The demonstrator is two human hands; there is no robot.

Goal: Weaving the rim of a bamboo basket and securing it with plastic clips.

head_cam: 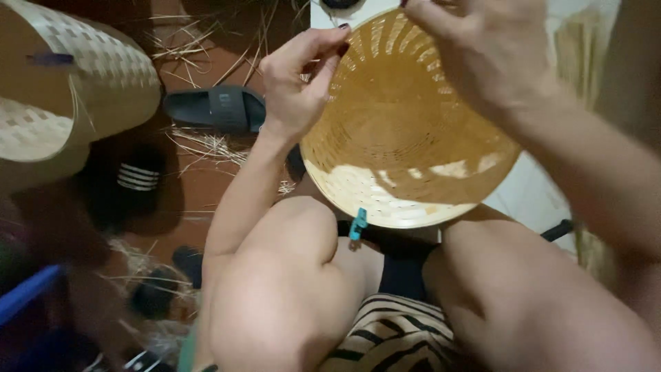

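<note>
Far left, woven stack: pale woven pieces (76,76), curved and checkered, fill the upper left corner; a dark band crosses the top one.
Floor: reddish-brown floor (200,182) with loose straw strands (206,145) scattered over it, thickest near the top and beside the sandal.
Striped shoe: a dark shoe with white stripes (134,176) lies below the woven stack, blurred.
Sandal: a dark grey slide sandal (217,108) lies flat on the floor, just left of my left wrist.
Blue object: a blue edge (24,293) at lower left; too blurred to identify.
Left hand: my left hand (299,76) is raised, thumb and forefinger pinched together at the left rim of the basket. Whether a strand sits between them, I cannot tell. Remaining fingers curled.
Knees: my bare knees are drawn up below the basket; the left knee (275,275) lies under the left forearm.
Clip: a small teal clip (357,224) sits on the basket's near rim, between my knees.
Basket: a round woven basket (406,138), light tan, tilted so its hollow faces me, held above my knees. Near rim brightly lit.
Striped cloth: black-and-tan striped fabric (396,334) at bottom centre, between my thighs.
Right hand: my right hand (482,48) grips the basket's upper right rim from above, fingers closed over the edge; fingertips out of frame.
</note>
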